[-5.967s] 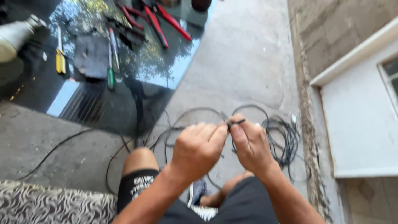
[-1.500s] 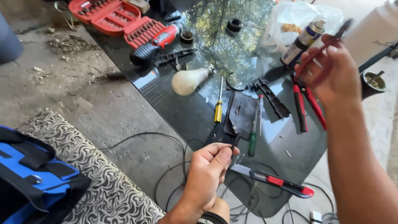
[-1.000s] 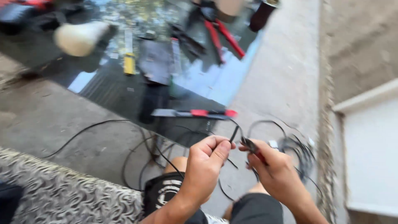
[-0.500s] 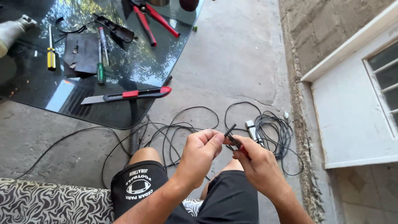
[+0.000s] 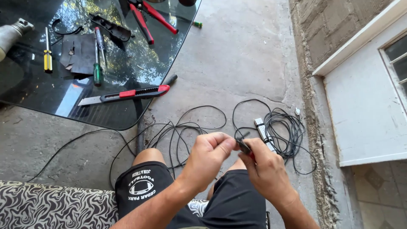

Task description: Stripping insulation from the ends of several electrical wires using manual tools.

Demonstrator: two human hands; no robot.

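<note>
While both hands (image 5: pixel 237 159) pinch a black cable (image 5: pixel 243 136), a utility knife (image 5: pixel 125 94) lies on the glass table (image 5: pixel 25 89) nearby.

A single head-worn camera looks steeply down from a seated person's eye level, over the knees toward the concrete floor (image 5: pixel 237 63). The left hand (image 5: pixel 210 154) and right hand (image 5: pixel 265 169) meet close below the lens, low and just right of centre, forearms entering from the bottom edge. The view faces forward and down: a dark glass counter (image 5: pixel 63 101) fills the upper left, farther out; a brick wall (image 5: pixel 326 29) and white window frame (image 5: pixel 364 106) run along the right edge. A patterned seat cushion (image 5: pixel 51 208) shows at bottom left, nearest the wearer. No second view is present to share the scene.
</note>
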